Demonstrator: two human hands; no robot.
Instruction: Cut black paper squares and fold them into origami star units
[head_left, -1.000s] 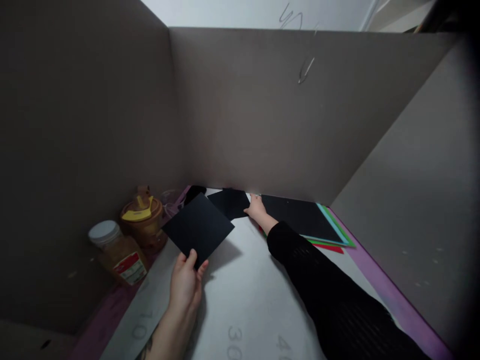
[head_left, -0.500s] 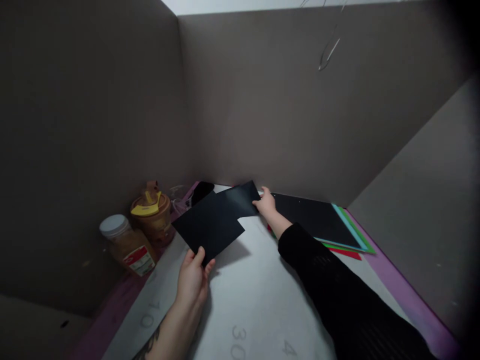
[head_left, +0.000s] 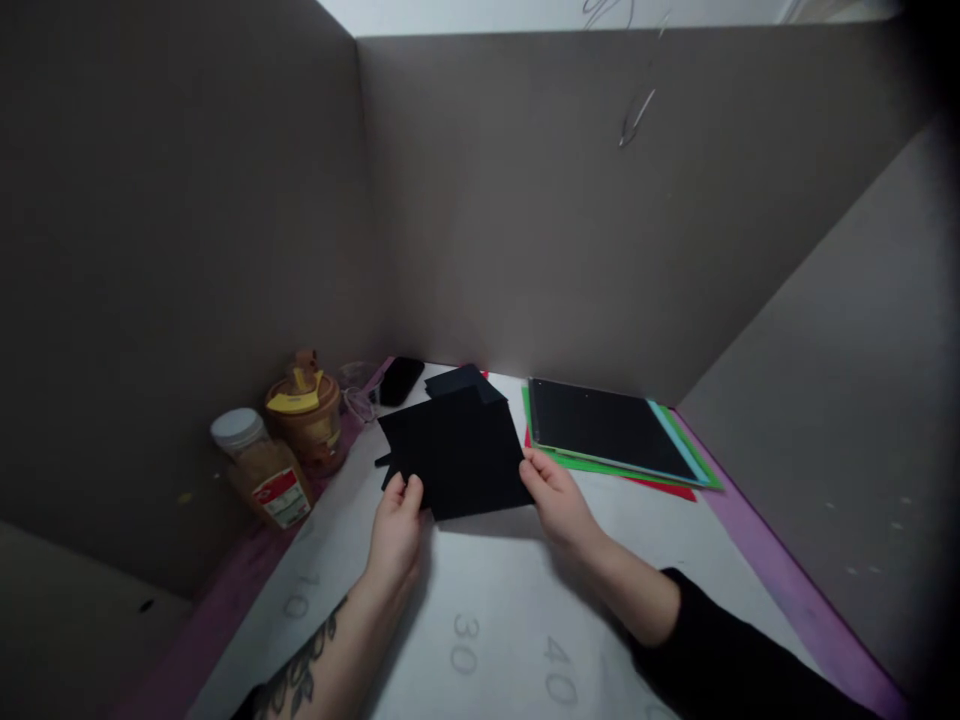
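Enclosed by a left grey panel, rear grey panel and right grey panel; bounded above by a bright pale surface; based on a purple tabletop beneath a white sheet numbered 10, 30 and 40; dimly lit, shadowed at left

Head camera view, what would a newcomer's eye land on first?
Probably the black sheet material at the centre, pinched between the left hand at its left and the right hand at its right. Next might come the stack at the right, with light blue, green and red edges showing beneath its dark top, then the white-lidded jar at the left.
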